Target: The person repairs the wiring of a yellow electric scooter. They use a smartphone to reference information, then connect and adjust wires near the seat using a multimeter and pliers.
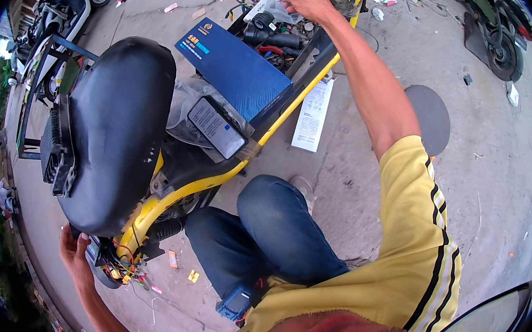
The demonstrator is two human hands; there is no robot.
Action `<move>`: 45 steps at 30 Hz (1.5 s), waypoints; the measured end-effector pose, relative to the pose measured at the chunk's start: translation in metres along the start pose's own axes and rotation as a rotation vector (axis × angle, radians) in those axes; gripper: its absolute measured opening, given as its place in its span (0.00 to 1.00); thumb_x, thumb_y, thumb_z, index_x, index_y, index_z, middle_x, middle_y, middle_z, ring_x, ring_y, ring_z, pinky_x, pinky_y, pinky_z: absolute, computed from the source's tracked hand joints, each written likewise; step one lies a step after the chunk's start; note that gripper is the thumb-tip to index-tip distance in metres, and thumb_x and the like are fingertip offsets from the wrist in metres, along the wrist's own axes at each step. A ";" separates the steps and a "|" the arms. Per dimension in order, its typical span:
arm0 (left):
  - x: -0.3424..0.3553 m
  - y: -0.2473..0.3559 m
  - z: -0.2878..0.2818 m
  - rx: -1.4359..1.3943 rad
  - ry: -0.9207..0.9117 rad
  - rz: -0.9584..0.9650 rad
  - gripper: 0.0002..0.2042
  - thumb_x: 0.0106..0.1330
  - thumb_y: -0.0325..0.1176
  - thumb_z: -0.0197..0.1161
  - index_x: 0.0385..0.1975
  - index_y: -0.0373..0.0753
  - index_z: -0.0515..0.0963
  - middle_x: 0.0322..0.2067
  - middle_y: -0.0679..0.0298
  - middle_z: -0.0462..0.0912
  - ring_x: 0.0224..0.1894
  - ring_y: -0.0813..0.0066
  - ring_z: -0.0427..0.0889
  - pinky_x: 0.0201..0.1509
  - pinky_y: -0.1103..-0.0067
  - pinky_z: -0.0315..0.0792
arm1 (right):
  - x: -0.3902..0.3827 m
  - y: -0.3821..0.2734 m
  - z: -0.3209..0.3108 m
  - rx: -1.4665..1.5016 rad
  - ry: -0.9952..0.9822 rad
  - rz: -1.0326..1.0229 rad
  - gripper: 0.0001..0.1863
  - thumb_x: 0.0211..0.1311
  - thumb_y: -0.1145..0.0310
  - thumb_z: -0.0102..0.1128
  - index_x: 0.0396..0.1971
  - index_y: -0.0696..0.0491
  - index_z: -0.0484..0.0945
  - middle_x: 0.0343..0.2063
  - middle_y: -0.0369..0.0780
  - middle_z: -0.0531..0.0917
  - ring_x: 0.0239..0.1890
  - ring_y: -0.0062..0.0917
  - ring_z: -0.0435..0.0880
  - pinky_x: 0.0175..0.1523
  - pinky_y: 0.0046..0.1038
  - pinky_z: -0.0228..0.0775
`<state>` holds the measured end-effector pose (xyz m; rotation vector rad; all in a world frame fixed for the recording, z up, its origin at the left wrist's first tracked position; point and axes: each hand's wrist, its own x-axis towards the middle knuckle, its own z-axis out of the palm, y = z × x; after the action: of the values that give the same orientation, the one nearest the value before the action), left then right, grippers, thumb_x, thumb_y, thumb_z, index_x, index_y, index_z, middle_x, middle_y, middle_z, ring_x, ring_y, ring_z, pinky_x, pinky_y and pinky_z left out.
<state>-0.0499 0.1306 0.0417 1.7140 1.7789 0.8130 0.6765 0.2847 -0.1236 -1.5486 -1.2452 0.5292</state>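
My right hand (pixel 305 0) reaches far forward over the footwell of a yellow-framed scooter (pixel 298 103). Its fingers are closed on a crumpled clear plastic bag (pixel 276 3). Below that hand lie loose wires and a black flashlight-like tool (pixel 261 31). My left hand (pixel 75 252) is at the rear underside of the black seat (pixel 121 116). Its thumb and fingers close around something small and dark, partly hidden by the seat. Close to it hang a silver-edged box (pixel 93 250) and a bundle of coloured wires (pixel 123 269).
A blue box (pixel 229 66) and a phone (pixel 216 127) with a lit screen rest on the footboard. A printed sheet (pixel 314 115) lies beside the frame. A round grey stool top (pixel 428 120) stands right. Another scooter (pixel 499 44) is at the far right.
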 end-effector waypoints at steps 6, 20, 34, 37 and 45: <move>0.006 -0.010 -0.008 0.012 -0.011 -0.005 0.29 0.69 0.35 0.71 0.65 0.28 0.72 0.47 0.64 0.83 0.46 0.78 0.78 0.54 0.77 0.71 | 0.009 0.006 -0.015 0.248 0.260 0.000 0.15 0.66 0.72 0.66 0.50 0.59 0.86 0.38 0.40 0.91 0.39 0.21 0.88 0.45 0.23 0.78; -0.009 0.000 -0.006 -0.117 -0.076 0.056 0.19 0.69 0.33 0.70 0.56 0.33 0.75 0.46 0.66 0.81 0.51 0.78 0.78 0.61 0.79 0.69 | -0.031 0.019 -0.023 -0.524 -0.214 0.104 0.20 0.63 0.67 0.66 0.54 0.55 0.84 0.46 0.48 0.89 0.51 0.39 0.88 0.57 0.35 0.77; -0.022 0.016 -0.003 -0.026 -0.124 0.098 0.21 0.71 0.30 0.67 0.60 0.32 0.72 0.50 0.63 0.79 0.54 0.76 0.77 0.64 0.77 0.68 | -0.016 -0.009 0.040 -0.639 -0.340 -0.094 0.27 0.69 0.56 0.49 0.66 0.44 0.76 0.65 0.45 0.77 0.69 0.42 0.72 0.73 0.39 0.64; -0.022 0.008 -0.009 0.026 -0.104 0.088 0.21 0.71 0.31 0.68 0.60 0.32 0.72 0.49 0.63 0.80 0.53 0.75 0.78 0.63 0.77 0.69 | -0.008 -0.001 0.027 -0.723 -0.314 -0.056 0.25 0.67 0.55 0.47 0.57 0.46 0.84 0.54 0.48 0.85 0.60 0.47 0.80 0.66 0.43 0.70; -0.019 0.003 -0.003 -0.008 -0.072 0.080 0.22 0.71 0.32 0.69 0.60 0.31 0.72 0.49 0.62 0.81 0.53 0.76 0.78 0.63 0.77 0.69 | -0.017 -0.002 0.062 -0.641 -0.178 -0.441 0.25 0.59 0.71 0.52 0.57 0.45 0.84 0.53 0.44 0.87 0.58 0.42 0.83 0.62 0.41 0.75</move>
<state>-0.0486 0.1118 0.0455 1.7963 1.6668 0.7807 0.6181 0.2965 -0.1487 -1.6778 -1.9598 -0.0373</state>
